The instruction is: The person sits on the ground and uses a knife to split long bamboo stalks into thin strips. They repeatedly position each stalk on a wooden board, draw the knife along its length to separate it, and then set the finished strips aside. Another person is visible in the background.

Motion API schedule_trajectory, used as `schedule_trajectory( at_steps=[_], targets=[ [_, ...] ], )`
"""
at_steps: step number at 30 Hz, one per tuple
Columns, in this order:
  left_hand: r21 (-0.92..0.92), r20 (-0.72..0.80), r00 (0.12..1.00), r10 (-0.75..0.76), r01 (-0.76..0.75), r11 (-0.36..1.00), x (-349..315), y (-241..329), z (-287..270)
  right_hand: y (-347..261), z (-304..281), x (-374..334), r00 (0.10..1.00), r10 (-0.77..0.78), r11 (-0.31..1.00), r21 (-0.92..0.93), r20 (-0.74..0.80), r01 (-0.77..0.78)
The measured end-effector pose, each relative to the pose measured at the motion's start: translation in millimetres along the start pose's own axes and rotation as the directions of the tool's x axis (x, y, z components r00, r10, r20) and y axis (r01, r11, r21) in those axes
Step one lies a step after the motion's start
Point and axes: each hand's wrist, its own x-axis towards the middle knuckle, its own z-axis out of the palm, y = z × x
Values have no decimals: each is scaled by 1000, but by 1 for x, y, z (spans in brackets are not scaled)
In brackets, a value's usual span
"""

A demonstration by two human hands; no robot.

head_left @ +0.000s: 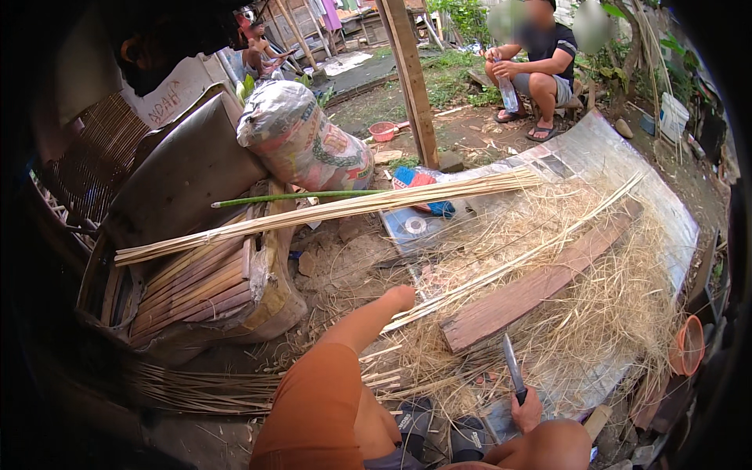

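Right hand [526, 409] grips the knife [513, 366], blade up; left hand [401, 298] is curled by the pale strips [470, 283] beside the plank [540, 282], can't tell if holding any. Our read: well along, given the shavings [627, 313] and long strip bundle [329, 215]; green stalk [298, 197] looks unworked. We've got a grey sheet [680, 235] on dirt, open yard, stuffed sack [290, 129], wooden post [411, 86], seated person [552, 59] beyond.

Soft daylight pales the grey sheet [599, 149], while the fisheye view bows and blackens toward its edges.
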Motion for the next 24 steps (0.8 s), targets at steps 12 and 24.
schedule_trajectory(
  at_steps=[12, 24],
  targets=[
    [199, 186, 978, 94, -131, 971, 0, -32, 104, -6, 2, 8, 1000, 4, 1000, 8, -17, -4],
    [-334, -20, 975, -220, 201, 921, 8, 16, 80, 5, -3, 10, 996, -47, 998, -32, -74, 45]
  ],
)
